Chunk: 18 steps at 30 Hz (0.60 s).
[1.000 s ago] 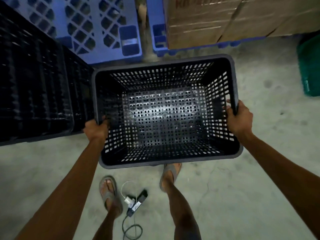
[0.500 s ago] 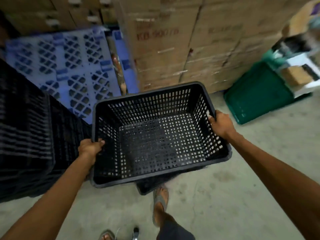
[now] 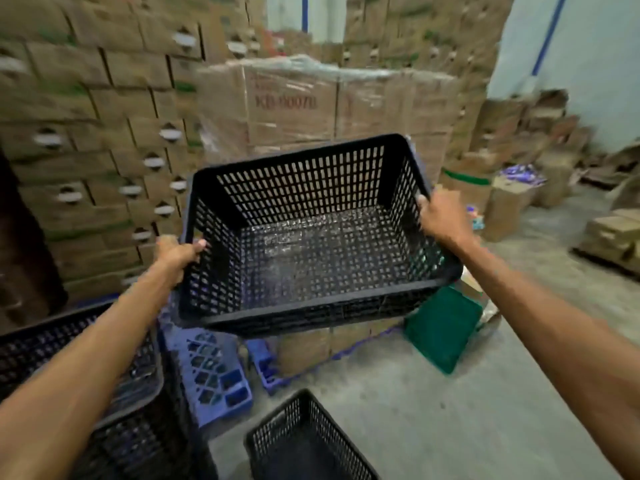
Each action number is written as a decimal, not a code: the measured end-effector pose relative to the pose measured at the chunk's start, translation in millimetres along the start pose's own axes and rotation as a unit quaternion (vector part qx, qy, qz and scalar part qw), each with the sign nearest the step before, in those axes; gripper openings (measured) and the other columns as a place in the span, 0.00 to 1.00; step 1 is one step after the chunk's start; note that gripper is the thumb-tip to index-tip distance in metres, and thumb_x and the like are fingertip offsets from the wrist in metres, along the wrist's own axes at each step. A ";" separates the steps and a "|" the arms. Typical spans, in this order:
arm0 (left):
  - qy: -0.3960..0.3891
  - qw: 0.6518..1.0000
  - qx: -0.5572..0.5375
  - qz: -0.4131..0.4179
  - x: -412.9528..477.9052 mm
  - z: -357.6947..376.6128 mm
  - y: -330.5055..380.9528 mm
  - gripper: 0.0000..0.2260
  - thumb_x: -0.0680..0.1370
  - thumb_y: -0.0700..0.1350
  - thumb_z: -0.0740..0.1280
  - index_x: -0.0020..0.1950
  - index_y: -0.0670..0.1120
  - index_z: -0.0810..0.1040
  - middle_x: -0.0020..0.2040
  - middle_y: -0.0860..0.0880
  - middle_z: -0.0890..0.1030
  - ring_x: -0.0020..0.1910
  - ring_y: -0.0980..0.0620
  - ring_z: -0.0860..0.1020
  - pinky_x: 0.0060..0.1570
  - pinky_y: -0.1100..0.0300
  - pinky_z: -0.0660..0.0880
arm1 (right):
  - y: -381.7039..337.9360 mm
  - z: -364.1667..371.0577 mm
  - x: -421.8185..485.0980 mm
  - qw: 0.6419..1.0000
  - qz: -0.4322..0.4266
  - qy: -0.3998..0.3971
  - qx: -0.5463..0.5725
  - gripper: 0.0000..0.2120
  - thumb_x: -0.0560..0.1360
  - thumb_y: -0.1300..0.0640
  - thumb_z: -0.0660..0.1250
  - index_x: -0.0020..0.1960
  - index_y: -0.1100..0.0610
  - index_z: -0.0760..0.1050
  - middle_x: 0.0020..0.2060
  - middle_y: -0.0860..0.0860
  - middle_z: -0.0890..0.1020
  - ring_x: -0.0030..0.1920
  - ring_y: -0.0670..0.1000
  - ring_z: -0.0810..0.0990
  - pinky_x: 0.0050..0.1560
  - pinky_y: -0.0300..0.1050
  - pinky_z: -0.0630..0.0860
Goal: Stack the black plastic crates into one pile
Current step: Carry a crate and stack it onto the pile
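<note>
I hold an empty black perforated crate up in the air at chest height, tilted a little toward me. My left hand grips its left rim and my right hand grips its right rim. Below it, another black crate stands on the floor at the bottom centre. A pile of black crates rises at the lower left, partly hidden behind my left forearm.
A blue plastic pallet leans beside the pile. A wrapped stack of cardboard boxes stands ahead, with walls of boxes on the left. A green crate lies on the concrete floor at the right.
I have lifted the crate off the floor to chest height, with both hands still on its rims. My view has swung upward, and a second crate now shows on the floor below.
</note>
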<state>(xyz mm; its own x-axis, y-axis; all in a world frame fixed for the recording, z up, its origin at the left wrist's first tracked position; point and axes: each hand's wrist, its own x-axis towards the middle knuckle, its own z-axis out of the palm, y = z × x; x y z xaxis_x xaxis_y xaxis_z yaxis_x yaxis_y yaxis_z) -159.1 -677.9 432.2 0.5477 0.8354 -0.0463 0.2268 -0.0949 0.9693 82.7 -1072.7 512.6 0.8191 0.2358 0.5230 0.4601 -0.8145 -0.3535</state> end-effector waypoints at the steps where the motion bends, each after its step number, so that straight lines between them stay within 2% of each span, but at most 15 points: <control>1: 0.014 0.999 0.010 0.028 -11.4 -25.2 24.2 0.04 0.77 0.37 0.69 0.43 0.38 0.78 0.32 0.45 0.81 0.27 0.58 0.79 0.31 0.64 0.77 | -17.8 -23.7 -2.7 1.000 -0.008 0.017 0.008 0.20 0.80 0.51 0.58 0.53 0.69 0.74 0.49 0.72 0.79 0.51 0.70 0.80 0.47 0.59 0.76; 3: 0.054 0.996 0.009 0.069 -20.8 -59.4 55.2 0.12 0.76 0.41 0.71 0.55 0.33 0.80 0.45 0.39 0.80 0.43 0.48 0.79 0.47 0.51 0.78 | -42.3 -51.3 -5.0 0.998 -0.017 0.048 0.030 0.19 0.80 0.51 0.59 0.53 0.69 0.74 0.49 0.72 0.80 0.50 0.70 0.80 0.45 0.58 0.77; 5: 0.091 0.990 0.027 0.101 -33.0 -109.3 86.8 0.17 0.75 0.46 0.73 0.56 0.33 0.80 0.49 0.37 0.82 0.47 0.44 0.80 0.52 0.45 0.78 | -75.4 -78.5 -9.3 0.995 -0.037 0.080 0.055 0.19 0.79 0.51 0.59 0.52 0.68 0.74 0.47 0.71 0.80 0.49 0.70 0.80 0.44 0.57 0.76; 9: 0.162 0.968 0.116 0.150 -65.9 -204.3 124.9 0.21 0.73 0.52 0.74 0.52 0.34 0.82 0.46 0.34 0.84 0.48 0.38 0.83 0.49 0.44 0.79 | -136.3 -104.3 -21.1 0.986 -0.086 0.078 0.115 0.18 0.80 0.53 0.58 0.54 0.69 0.73 0.49 0.71 0.80 0.52 0.69 0.78 0.47 0.57 0.74; 13: 0.272 0.928 0.195 0.164 -125.1 -308.8 133.1 0.21 0.72 0.54 0.74 0.43 0.34 0.81 0.41 0.33 0.84 0.46 0.37 0.83 0.44 0.48 0.77 | -217.6 -100.1 -46.2 0.972 -0.135 0.056 0.185 0.17 0.79 0.53 0.59 0.52 0.68 0.74 0.49 0.69 0.81 0.53 0.68 0.79 0.47 0.56 0.75; 18: 0.329 0.909 0.221 0.130 -176.0 -407.1 113.9 0.21 0.73 0.53 0.73 0.48 0.34 0.81 0.45 0.34 0.85 0.47 0.38 0.83 0.49 0.43 0.79 | -309.0 -76.9 -85.6 0.952 -0.175 0.014 0.252 0.16 0.79 0.54 0.60 0.50 0.68 0.74 0.47 0.69 0.81 0.52 0.68 0.78 0.44 0.52 0.70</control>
<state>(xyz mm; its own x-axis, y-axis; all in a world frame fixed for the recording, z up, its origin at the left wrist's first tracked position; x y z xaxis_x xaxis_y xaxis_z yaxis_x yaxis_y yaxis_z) -557.5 -615.3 649.0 0.0617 0.8829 0.4655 0.5392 -0.4220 0.7288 -156.0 -882.0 636.7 0.5784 0.4261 0.6956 0.8153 -0.3297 -0.4760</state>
